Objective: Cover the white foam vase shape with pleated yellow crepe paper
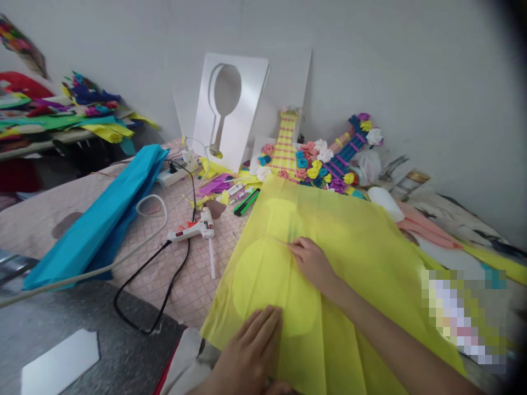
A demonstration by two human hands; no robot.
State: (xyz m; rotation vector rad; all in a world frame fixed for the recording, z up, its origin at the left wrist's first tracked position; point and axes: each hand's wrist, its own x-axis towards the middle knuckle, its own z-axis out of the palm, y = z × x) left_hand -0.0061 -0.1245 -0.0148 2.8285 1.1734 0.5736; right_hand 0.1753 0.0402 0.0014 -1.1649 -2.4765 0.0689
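Observation:
A large sheet of thin yellow paper [354, 241] lies spread over the table in front of me, with a round shape showing through it near its left side. My left hand [251, 351] rests flat on the sheet's near edge, fingers stretched out together. My right hand [310, 263] reaches across from the right and presses on the sheet near its middle, fingers curled down onto the paper by a crease.
A white glue gun [193, 230] with a black cord lies left of the sheet. A folded blue paper bundle [102, 219] lies further left. Behind stand a white cut-out board [230, 109], guitar-shaped crafts with paper flowers [304, 159] and markers [245, 200].

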